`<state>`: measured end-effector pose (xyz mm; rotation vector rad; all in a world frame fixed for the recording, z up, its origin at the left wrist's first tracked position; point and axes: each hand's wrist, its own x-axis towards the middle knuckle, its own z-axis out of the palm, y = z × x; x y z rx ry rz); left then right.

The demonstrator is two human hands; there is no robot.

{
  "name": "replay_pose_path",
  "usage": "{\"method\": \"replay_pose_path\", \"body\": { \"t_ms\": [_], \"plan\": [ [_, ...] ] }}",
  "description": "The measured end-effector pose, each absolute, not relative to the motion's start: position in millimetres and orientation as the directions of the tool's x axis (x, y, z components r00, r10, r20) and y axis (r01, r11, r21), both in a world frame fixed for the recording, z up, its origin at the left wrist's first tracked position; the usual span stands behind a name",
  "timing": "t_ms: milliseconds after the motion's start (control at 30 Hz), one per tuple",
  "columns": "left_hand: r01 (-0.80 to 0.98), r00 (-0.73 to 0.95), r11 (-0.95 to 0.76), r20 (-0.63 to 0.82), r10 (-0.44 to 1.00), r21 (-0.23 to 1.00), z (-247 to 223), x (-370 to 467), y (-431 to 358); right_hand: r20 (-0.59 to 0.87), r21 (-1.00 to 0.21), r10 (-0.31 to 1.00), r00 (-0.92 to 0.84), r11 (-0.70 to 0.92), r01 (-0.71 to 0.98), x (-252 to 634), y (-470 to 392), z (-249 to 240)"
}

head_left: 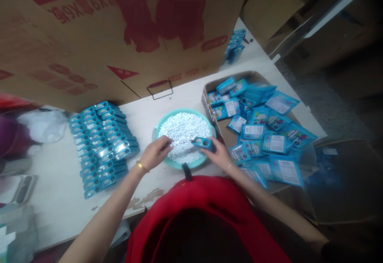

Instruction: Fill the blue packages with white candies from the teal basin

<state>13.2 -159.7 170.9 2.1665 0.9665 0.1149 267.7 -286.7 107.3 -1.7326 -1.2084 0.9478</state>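
A turquoise basin (pixel 157 124) full of small white pellets (pixel 185 129) stands on the table in front of me. My right hand (pixel 220 154) grips a small blue box (pixel 204 142) with a dark round hole, over the right side of the pellets. Over the basin's left side is my left hand (pixel 155 152), its thumb and fingers drawn together. Whatever those fingers may hold is too small to make out. To the left, similar blue boxes (pixel 104 147) lie in close rows, some with white showing at their openings.
At the right, an open carton (pixel 206 101) is heaped with blue printed packets (pixel 253 130). A large cardboard box (pixel 119 36) blocks the back of the white table (pixel 167 181). More blue boxes (pixel 235 46) stand behind the carton. A clear plastic bag (pixel 44 125) lies far left.
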Motion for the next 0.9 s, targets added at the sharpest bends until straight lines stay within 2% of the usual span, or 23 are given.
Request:
{"method": "replay_pose_path", "body": {
  "t_ms": [100,200,367,500,600,700,800,900],
  "plan": [
    [0.578,0.781,-0.55,-0.214,0.587,0.603,203,20,-156,0.004,-0.874,0.977,0.215,-0.101,0.476,262,-281,109],
    [0.585,0.807,-0.649,-0.274,0.522,0.486,225,34,-155,0.086,-0.836,0.986,0.141,-0.006,0.549,257,-277,113],
    [0.639,0.73,-0.746,-0.454,0.511,0.189,259,66,-162,0.095,-0.775,0.994,0.055,0.039,0.631,254,-279,117],
    [0.611,0.708,-0.79,-0.487,0.512,0.056,281,85,-174,0.088,-0.768,0.995,0.041,0.041,0.64,253,-281,116],
    [0.596,0.723,-0.802,-0.46,0.516,0.037,286,84,-176,0.095,-0.77,0.995,0.042,0.047,0.636,254,-280,112],
    [0.657,0.715,-0.748,-0.397,0.576,0.098,271,63,-167,0.086,-0.779,0.994,0.062,0.028,0.626,257,-280,109],
    [0.787,0.604,-0.597,-0.399,0.69,0.157,226,34,-157,0.033,-0.816,0.988,0.151,-0.061,0.575,262,-281,109],
    [0.886,0.455,-0.428,-0.52,0.723,0.181,158,22,-161,-0.118,-0.877,0.962,0.245,-0.217,0.428,267,-282,109]
  ]
}}
